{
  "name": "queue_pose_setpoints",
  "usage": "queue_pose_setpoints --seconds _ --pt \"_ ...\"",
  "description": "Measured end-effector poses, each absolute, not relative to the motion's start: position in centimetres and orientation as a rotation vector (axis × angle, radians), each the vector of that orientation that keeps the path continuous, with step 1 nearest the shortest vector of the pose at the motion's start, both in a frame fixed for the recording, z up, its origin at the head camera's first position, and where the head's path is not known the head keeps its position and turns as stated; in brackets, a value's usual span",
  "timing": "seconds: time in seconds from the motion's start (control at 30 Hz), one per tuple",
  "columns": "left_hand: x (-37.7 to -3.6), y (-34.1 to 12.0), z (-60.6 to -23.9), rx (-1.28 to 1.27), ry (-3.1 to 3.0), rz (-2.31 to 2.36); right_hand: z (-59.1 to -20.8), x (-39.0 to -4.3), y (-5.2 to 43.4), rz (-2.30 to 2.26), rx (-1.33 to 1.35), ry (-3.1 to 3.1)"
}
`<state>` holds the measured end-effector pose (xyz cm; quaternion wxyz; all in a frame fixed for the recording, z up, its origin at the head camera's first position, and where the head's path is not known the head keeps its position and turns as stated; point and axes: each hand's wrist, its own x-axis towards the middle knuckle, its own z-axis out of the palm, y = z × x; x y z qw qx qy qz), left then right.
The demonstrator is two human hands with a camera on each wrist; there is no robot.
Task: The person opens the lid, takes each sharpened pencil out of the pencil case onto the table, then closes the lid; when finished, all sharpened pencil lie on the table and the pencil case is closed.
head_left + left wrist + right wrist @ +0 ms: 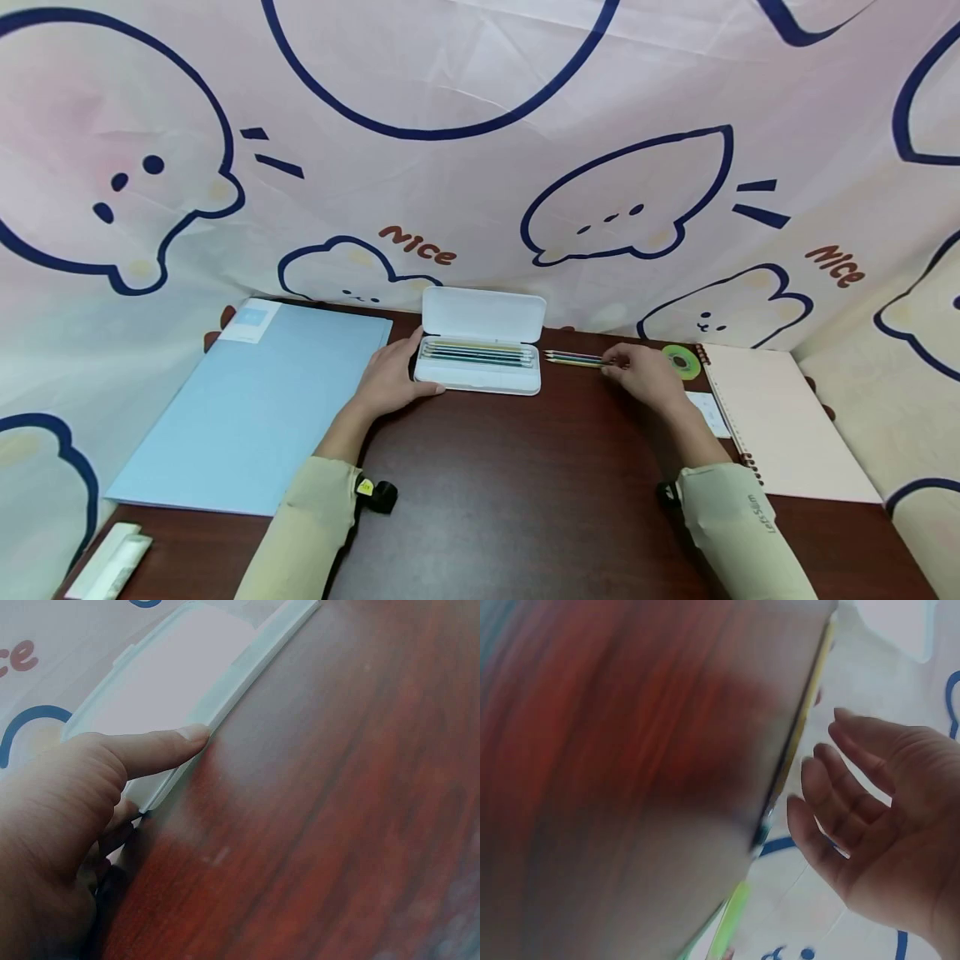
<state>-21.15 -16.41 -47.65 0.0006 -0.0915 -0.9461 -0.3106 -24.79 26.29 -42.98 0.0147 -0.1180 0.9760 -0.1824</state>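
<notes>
White pencil case (480,367), smooth hard plastic with rounded corners, sits at the far middle of my worktop (510,492), lid propped up at the back. Slim pens lie in it lengthways, side by side. My left hand (390,379) rests against its left end; on the left wrist view my fingers (161,746) are straight, one tip touching the thin pale rim of the case (187,667), nothing gripped. Just right of the case lie the pencils (573,358), thin straight sticks, yellowish and green, tips pointing at it. My right hand (647,375) is at their right ends; from the head view I cannot tell whether it touches them. On the right wrist view my fingers (840,787) are loosely spread, lightly bent, holding nothing, just beside a yellow pencil (802,727) along the blurred worktop edge.

Further out: glossy dark red-brown wood grain underneath. Left, a flat matte pale blue folder (255,408). Right, a small round green tape roll (681,361), then a pink spiral notebook (780,425) with wire rings. Behind it all, a soft creased cloth (480,167) with navy-outlined cartoon shapes.
</notes>
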Motion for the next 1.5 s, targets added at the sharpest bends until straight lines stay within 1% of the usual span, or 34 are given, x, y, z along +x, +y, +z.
queue_pose_setpoints --seconds 0.1,0.33,0.53,0.83,0.93,1.23,1.5 --pt "-21.1 -16.2 -47.6 -0.309 -2.966 -0.989 -42.9 -24.7 25.3 -0.700 -0.390 2.988" --pt "-21.1 -15.8 -47.7 -0.312 -2.967 -0.998 -42.7 -25.0 22.3 -0.906 -0.342 2.878" --pt "-21.1 -15.9 -47.8 -0.291 -2.979 -1.002 -42.3 -25.2 19.1 -0.955 -0.368 2.828" --pt "-20.5 -16.4 -47.8 -0.267 -2.955 -1.013 -42.2 -25.6 14.3 -0.804 -0.604 2.807" --pt "-20.5 -16.6 -47.7 -0.268 -2.948 -1.010 -42.4 -25.7 13.4 -0.753 -0.628 2.788" --pt "-20.7 -16.7 -47.4 -0.266 -2.957 -0.998 -42.5 -25.5 12.5 -0.590 -0.676 2.793" --pt "-21.0 -16.4 -47.5 -0.317 -2.940 -0.980 -42.5 -25.5 12.2 -0.514 -0.666 2.804"
